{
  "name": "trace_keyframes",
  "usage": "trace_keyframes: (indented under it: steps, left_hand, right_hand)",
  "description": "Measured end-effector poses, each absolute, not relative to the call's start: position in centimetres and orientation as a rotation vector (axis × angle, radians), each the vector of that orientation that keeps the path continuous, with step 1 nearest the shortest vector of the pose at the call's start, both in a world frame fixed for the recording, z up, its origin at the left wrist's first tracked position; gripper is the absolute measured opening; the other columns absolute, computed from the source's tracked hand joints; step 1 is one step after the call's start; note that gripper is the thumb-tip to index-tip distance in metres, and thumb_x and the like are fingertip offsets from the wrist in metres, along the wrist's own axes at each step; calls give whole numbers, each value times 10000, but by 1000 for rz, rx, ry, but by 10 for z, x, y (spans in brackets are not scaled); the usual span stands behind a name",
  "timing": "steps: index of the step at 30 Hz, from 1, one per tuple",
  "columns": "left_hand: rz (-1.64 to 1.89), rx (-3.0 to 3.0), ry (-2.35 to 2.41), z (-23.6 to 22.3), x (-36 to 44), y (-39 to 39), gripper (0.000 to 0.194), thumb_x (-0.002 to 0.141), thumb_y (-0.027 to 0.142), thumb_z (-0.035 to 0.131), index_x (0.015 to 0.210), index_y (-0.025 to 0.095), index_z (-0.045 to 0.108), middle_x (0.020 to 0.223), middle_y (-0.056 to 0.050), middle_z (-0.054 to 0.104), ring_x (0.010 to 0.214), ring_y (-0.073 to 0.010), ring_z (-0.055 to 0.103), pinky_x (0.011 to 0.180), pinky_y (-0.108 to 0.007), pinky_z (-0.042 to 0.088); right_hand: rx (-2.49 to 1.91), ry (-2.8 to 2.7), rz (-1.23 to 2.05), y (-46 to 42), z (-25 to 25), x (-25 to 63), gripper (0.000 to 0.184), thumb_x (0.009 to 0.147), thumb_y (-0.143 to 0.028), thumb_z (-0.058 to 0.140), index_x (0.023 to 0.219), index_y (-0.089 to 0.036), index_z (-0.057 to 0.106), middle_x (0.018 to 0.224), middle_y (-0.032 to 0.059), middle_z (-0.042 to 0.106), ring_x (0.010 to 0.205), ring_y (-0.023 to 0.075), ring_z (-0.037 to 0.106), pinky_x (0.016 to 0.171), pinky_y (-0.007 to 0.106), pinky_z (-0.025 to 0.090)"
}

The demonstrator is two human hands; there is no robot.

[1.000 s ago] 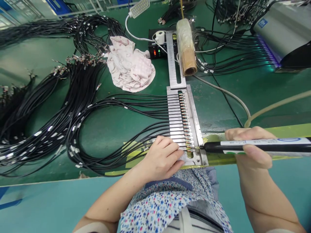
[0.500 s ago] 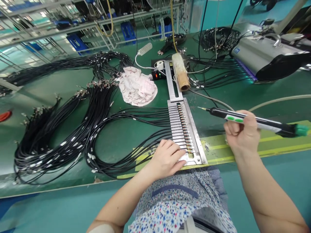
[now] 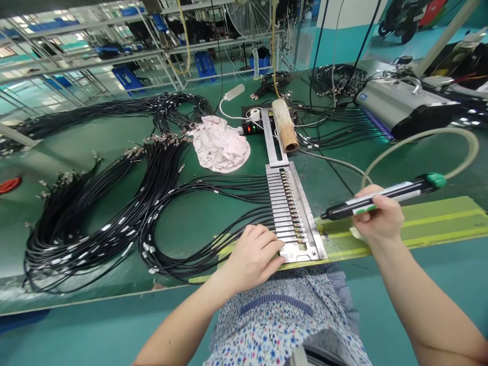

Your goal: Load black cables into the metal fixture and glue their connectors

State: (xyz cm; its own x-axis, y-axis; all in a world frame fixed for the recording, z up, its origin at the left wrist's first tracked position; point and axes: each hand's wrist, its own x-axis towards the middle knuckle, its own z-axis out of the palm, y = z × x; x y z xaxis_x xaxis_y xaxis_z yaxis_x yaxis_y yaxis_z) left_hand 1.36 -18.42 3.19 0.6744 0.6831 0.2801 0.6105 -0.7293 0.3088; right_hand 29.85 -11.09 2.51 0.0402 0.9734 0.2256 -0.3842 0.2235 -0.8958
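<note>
My right hand [image 3: 381,223] grips a black-and-white dispensing pen [image 3: 392,195] with a green end cap and a pale hose [image 3: 463,133] at its back. The pen's front end points left and down, beside the near right edge of a metal fixture [image 3: 313,235]. Thin black cables [image 3: 238,185] lie side by side in the fixture, their small metal ends in a row along its slot. My left hand [image 3: 256,256] rests open over the nearest cables, its thumb and fingertips at the fixture's near left corner.
Large bundles of black cables [image 3: 95,244] cover the table's left side. A crumpled pink-white cloth [image 3: 221,145], a small lamp [image 3: 234,92] and a taped cardboard tube [image 3: 285,127] lie beyond the fixture. A silver machine [image 3: 404,104] with a purple glow stands at the back right.
The dispensing pen has moved left and its tip down, from right of the fixture to close beside it. Its back end has tilted up. My left hand has drawn slightly left.
</note>
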Motion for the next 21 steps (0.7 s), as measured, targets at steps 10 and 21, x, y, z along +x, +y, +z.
trace_keyframes:
  steps: [10,21]
  left_hand:
    - [631,2679,1088,11,25,-182,224,898,307,467,981,137,587,898,-78,611,857,-205,476,737,-369,358]
    - [676,2640,1094,10,27,-181,196,878,295,499,945,139,598,861,-74,613,822,-196,483,709,-361,354]
  right_hand:
    - [-894,-1041,1146,-126,2,293,128,601,-316,666,621,-190,660,342,-50,459,248,76,318,253,230,189]
    - [-965,-1084,1088,-129,5,288,86,593,-277,664,609,-193,662,358,-47,462,281,66,320,271,219,179]
